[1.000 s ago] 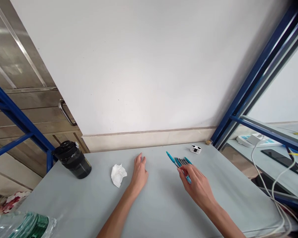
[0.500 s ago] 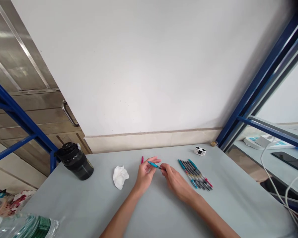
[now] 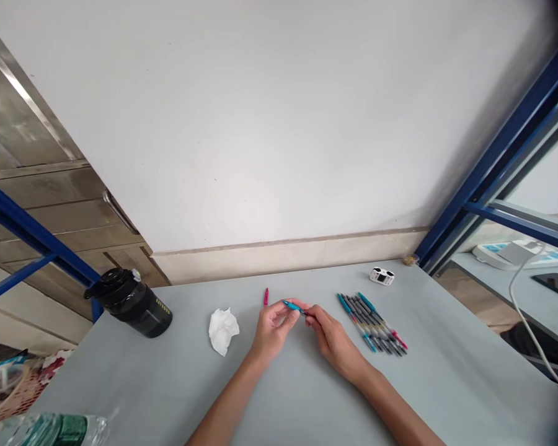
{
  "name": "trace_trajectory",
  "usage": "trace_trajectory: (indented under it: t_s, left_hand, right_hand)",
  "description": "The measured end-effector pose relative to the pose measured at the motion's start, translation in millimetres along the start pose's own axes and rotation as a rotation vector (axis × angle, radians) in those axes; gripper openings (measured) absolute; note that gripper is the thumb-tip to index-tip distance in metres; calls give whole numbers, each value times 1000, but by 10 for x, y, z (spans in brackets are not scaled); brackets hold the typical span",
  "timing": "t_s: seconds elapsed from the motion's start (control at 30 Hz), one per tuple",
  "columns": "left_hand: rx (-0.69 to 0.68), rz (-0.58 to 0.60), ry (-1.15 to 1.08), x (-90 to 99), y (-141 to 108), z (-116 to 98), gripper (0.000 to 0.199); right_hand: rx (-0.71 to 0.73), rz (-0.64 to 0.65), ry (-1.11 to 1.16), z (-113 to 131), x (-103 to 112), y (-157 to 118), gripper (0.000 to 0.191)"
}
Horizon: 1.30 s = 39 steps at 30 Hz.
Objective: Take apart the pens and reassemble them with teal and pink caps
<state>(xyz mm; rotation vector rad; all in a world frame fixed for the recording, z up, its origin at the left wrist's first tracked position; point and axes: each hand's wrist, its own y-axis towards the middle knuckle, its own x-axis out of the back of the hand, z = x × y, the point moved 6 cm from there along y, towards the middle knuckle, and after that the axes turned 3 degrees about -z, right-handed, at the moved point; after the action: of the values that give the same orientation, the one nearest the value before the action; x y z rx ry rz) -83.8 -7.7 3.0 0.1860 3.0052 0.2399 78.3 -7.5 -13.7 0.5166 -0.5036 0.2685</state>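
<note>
Between my hands, above the table's middle, is a pen (image 3: 292,305) with a teal end pointing up and left. The fingers of my left hand (image 3: 272,329) close around its teal part. My right hand (image 3: 331,339) pinches the darker end, whose tip is hidden by the fingers. Just beyond my left hand a pink pen piece (image 3: 266,296) lies on the table, its near end behind the fingers. To the right of my right hand, several pens (image 3: 371,323) with teal, grey and pink parts lie side by side in a slanted row.
A crumpled white tissue (image 3: 223,331) lies left of my hands on the grey table (image 3: 167,384). Farther left stands a black bottle (image 3: 137,306). A clear plastic bottle (image 3: 60,428) is at the lower left corner. At the back right sit a small white device (image 3: 382,276) and a small tub (image 3: 410,259).
My left fingers have closed further around the teal part of the pen, and both hands have come closer together. The view has shifted slightly.
</note>
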Motion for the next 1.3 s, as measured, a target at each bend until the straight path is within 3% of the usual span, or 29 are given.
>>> trace_trajectory:
  t_s: [0.3, 0.53, 0.73, 0.93, 1.13, 1.3]
  left_hand:
    - [5, -114, 87, 44, 11, 147, 27]
    - [29, -243, 36, 73, -31, 194, 28]
    - [9, -321, 90, 131, -24, 166, 30]
    - [-27, -259, 9, 152, 19, 124, 30]
    - [13, -293, 52, 168, 28, 240, 34]
    - [-21, -220, 27, 127, 29, 175, 35]
  right_hand:
    - [15, -47, -21, -31, 66, -16, 27]
    - [102, -121, -11, 18, 104, -25, 27]
    - [79, -145, -25, 5, 88, -30, 20]
    - [-10, -154, -31, -118, 73, -26, 15]
    - [-61, -167, 44, -190, 50, -44, 13]
    - [-114, -153, -15, -165, 63, -47, 15]
